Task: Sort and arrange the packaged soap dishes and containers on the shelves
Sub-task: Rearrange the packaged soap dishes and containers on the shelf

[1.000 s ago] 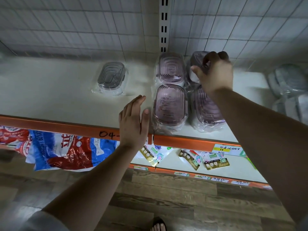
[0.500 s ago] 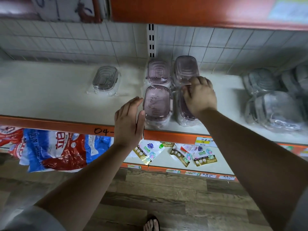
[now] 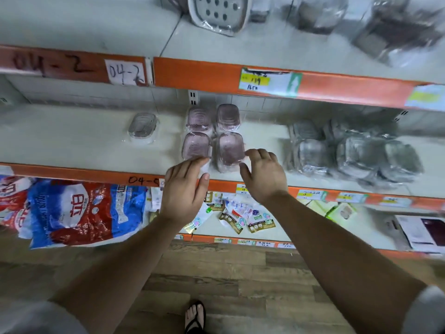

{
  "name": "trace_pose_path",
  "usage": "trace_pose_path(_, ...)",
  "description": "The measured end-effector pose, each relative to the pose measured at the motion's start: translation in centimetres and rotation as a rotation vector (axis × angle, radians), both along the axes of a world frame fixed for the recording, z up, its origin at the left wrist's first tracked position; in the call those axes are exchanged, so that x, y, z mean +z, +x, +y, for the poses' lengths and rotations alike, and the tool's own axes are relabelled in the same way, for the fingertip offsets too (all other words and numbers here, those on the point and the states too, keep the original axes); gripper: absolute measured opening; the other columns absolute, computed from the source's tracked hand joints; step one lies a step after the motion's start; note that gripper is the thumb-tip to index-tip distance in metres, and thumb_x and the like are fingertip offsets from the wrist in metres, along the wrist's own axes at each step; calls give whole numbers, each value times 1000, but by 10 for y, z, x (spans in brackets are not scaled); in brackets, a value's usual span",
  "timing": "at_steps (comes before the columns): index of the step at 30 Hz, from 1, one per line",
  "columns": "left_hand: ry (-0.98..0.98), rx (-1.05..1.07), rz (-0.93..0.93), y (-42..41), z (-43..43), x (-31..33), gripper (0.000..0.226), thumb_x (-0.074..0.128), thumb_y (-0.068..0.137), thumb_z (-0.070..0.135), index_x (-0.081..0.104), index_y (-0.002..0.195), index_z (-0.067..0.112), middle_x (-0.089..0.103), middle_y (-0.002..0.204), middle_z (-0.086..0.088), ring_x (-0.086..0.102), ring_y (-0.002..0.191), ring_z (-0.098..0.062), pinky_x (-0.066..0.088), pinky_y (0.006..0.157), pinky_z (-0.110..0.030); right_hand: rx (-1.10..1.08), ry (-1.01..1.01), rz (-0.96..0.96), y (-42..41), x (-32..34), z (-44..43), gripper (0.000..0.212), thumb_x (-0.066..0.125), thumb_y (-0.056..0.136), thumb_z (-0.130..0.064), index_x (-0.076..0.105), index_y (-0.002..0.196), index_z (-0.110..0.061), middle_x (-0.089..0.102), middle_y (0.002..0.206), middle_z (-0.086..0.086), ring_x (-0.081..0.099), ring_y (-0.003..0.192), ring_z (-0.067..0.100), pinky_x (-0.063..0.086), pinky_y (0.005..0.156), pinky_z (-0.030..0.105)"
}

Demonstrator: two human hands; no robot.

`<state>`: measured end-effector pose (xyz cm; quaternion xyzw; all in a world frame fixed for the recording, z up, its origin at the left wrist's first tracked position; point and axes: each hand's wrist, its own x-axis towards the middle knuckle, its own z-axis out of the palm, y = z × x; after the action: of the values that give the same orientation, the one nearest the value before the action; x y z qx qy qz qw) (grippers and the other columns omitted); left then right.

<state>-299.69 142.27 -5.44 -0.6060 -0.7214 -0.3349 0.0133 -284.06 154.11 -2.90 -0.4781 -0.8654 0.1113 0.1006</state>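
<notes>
Head view, looking down at a three-tier shop shelving unit with orange front rails. On the middle shelf (image 3: 72, 141), four wrapped pink soap dishes (image 3: 227, 115) form a two-by-two block near the centre, each touching its neighbours. A single wrapped grey soap dish (image 3: 142, 126) sits to their left, well apart from the block. A loose heap of wrapped grey containers (image 3: 349, 153) lies to the right, also apart from it.

The left hand (image 3: 184, 189) is held at the shelf's front rail, fingers straight and together, thumb spread. Its fingertips reach the near edge of the front-left dish (image 3: 196, 145), and its grip is released, holding nothing. The right hand (image 3: 262, 175) is just beside the near right corner of the front-right dish (image 3: 230, 149). Its fingers are loosely bent and its grip likewise released. Motion blur leaves it unclear whether either hand's fingertips actually touch the wrapping.

On the upper shelf (image 3: 277, 49) a perforated dish (image 3: 218, 14) lies at the top of the view, with blurred wrapped goods to its right. A handwritten label (image 3: 125, 72) on the upper rail reads "04-2". The lowest shelf carries a red-and-blue detergent bag (image 3: 72, 213) and scattered sachets (image 3: 236, 218). Below, a sandalled foot (image 3: 195, 317) stands on the wood-pattern floor (image 3: 240, 285).
</notes>
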Motion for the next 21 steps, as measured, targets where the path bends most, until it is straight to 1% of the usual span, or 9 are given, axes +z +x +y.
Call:
trace_pose_path(6, -39, -55, 55, 38, -30, 62, 44, 34, 99, 34, 59, 125, 8, 70, 113, -6, 65, 101, -26, 36, 89, -36, -20, 5, 33, 59, 61, -50, 36, 42, 100, -34, 51, 129, -15, 57, 124, 8, 46, 118, 30, 42, 95, 41)
trace_pose_path(10, -18, -106, 119, 56, -37, 106, 43, 36, 99, 35, 59, 125, 9, 72, 104, -3, 67, 96, -23, 37, 88, -34, -63, 43, 123, 93, 109, -64, 32, 47, 99, -31, 56, 124, -13, 60, 119, 11, 49, 113, 33, 41, 92, 40)
trace_pose_path(13, 55, -122, 125, 62, -27, 136, 42, 38, 97, 34, 59, 125, 12, 74, 95, 0, 68, 89, -21, 36, 86, -34, -101, 78, 181, 108, 138, -60, 29, 49, 98, -27, 59, 119, -10, 62, 115, 14, 51, 109, 36, 40, 90, 40)
trace_pose_path(15, 102, -120, 116, 62, -15, 154, 39, 38, 96, 34, 58, 124, 14, 74, 92, 1, 68, 87, -21, 39, 85, -36, -122, 100, 207, 114, 156, -52, 27, 51, 97, -25, 61, 117, -9, 62, 115, 15, 52, 108, 37, 40, 92, 40)
trace_pose_path(18, 137, -133, 136, 61, 10, 178, 42, 37, 97, 35, 59, 126, 14, 73, 92, -1, 68, 88, -24, 44, 84, -39, -153, 124, 220, 117, 174, -35, 28, 50, 98, -26, 60, 118, -10, 61, 117, 13, 51, 110, 36, 39, 95, 40)
trace_pose_path(21, 206, -164, 167, 59, 38, 196, 43, 38, 96, 33, 60, 126, 11, 73, 94, -2, 67, 88, -24, 40, 86, -39, -173, 162, 212, 116, 189, -14, 28, 51, 97, -25, 61, 118, -8, 61, 116, 13, 50, 110, 36, 37, 95, 40)
